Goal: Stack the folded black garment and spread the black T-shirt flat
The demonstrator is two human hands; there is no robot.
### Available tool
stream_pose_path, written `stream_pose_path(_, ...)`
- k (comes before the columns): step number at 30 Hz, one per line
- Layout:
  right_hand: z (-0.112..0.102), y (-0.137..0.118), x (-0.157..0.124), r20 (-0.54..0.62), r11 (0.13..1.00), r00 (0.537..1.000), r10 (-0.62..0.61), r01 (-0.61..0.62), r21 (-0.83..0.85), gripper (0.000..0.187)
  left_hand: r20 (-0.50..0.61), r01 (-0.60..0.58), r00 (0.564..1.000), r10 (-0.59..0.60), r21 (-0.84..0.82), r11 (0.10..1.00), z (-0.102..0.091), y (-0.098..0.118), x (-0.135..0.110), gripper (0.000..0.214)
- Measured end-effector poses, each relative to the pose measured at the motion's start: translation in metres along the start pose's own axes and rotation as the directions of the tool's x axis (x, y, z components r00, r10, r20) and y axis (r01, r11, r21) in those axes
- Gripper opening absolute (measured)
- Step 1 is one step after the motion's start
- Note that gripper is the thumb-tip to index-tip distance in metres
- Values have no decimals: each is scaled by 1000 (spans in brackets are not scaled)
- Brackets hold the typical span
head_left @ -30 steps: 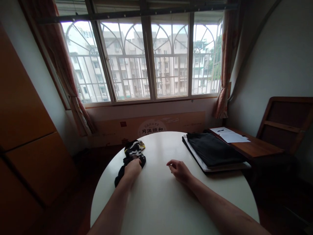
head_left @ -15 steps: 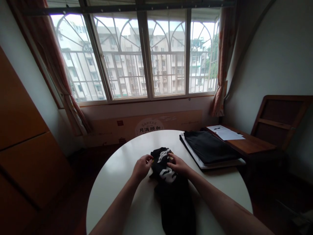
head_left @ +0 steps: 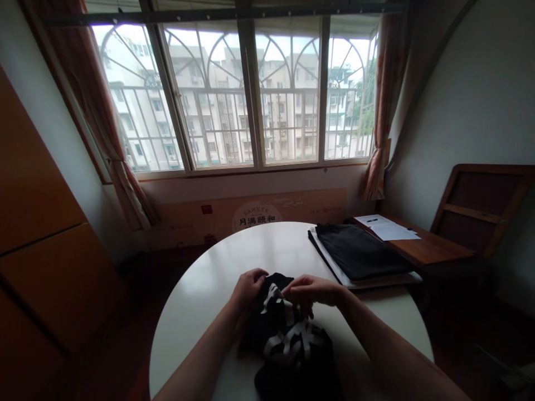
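A black garment with bold white print (head_left: pixel 288 340) lies bunched and folded lengthwise on the white round table (head_left: pixel 196 295). My left hand (head_left: pixel 249 287) is at the garment's far left edge, its fingers together and curled over the cloth; its thumb is hidden. Over the upper part of the print, my right hand (head_left: pixel 315 291) bends downward with its fingers curled against the fabric. The near end of the garment runs out of view at the bottom.
A stack of folded black and white clothes (head_left: pixel 363 253) lies at the table's right side. Beyond it, papers (head_left: pixel 388 227) and a pen rest on a wooden surface (head_left: pixel 445 245) by a wooden chair back (head_left: pixel 476 192). A barred window (head_left: pixel 251 100) stretches behind.
The far end of the garment has come nearer to me, and its print now lies lower and more rumpled. My right hand has turned over with its fingers pointing left and down.
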State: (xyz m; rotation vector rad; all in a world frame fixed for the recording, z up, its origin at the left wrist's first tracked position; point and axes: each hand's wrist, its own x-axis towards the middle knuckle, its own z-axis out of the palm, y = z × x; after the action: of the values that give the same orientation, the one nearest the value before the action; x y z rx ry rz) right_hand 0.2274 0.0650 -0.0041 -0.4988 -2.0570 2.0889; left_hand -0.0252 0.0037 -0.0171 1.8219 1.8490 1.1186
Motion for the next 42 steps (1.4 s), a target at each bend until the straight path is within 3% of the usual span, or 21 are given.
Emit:
stream_pose_path(1, -3, 2, 3, -138, 998, 989, -52, 48, -33, 57, -16, 2, 1000, -2, 5, 1000, -1, 1, 0, 27)
stream_pose_path(2, -6, 4, 6, -294, 992, 949, -112, 92, -81, 54, -36, 5, 999, -5, 18, 1000, -2, 2, 1, 26)
stream_pose_path(4, -10, 11, 14, -529, 969, 818, -227, 133, -210, 48, -67, 19, 998, -14, 67, 998, -6, 4, 1, 26)
stream_pose_path(5, -12, 15, 18, -581, 951, 765, -276, 130, -281, 47, -64, 27, 998, -21, 102, 994, -9, 6, 1, 28)
stream_pose_path(7, -13, 23, 23, -586, 898, 727, -358, 94, -431, 49, -15, 45, 999, -43, 158, 986, -17, 11, 0, 36)
stream_pose_path(9, -11, 30, 25, -532, 822, 739, -413, 52, -566, 50, 91, 51, 994, -67, 169, 984, -26, 17, -4, 41)
stream_pose_path(12, -7, 34, 26, -454, 749, 784, -424, 21, -663, 36, 234, 38, 970, -68, 132, 991, -40, 23, -9, 39)
stream_pose_path(15, -8, 33, 28, -454, 792, 813, -365, 14, -611, 21, 376, 57, 924, -73, 52, 997, -51, 22, -13, 32)
stream_pose_path(18, -10, 30, 29, -512, 870, 787, -343, 60, -490, 18, 473, 110, 876, -92, -12, 994, -56, 17, -13, 28)
stream_pose_path(21, -8, 21, 27, -547, 925, 762, -346, 181, -333, 24, 335, 109, 938, -88, -45, 993, -54, 17, -9, 14)
stream_pose_path(23, -4, 12, 21, -536, 932, 762, -362, 305, -196, 29, 187, 130, 978, -95, -185, 974, -52, 22, -7, 16)
stream_pose_path(27, 1, -7, 2, -480, 875, 776, -410, 483, 32, 31, 1, 165, 979, -204, -591, 790, -50, 36, -6, 29)
stream_pose_path(29, 2, -11, -6, -381, 881, 843, -380, 455, 129, 33, -23, 161, 968, -252, -713, 683, -49, 38, -6, 31)
stream_pose_path(32, 4, -8, -6, -219, 940, 945, -244, 286, 187, 38, 14, 181, 959, -282, -796, 577, -43, 37, -6, 27)
stream_pose_path(37, 11, 8, 12, -315, 983, 932, -178, 183, -15, 62, 59, 193, 965, -256, -818, 542, -30, 39, -8, 22)
stream_pose_path(40, 10, 17, 19, -277, 981, 945, -172, 139, -133, 79, 85, 216, 963, -254, -809, 546, -25, 46, -11, 25)
stream_pose_path(42, 9, 21, 21, -253, 968, 950, -183, 130, -215, 81, 101, 229, 962, -255, -807, 544, -24, 50, -13, 26)
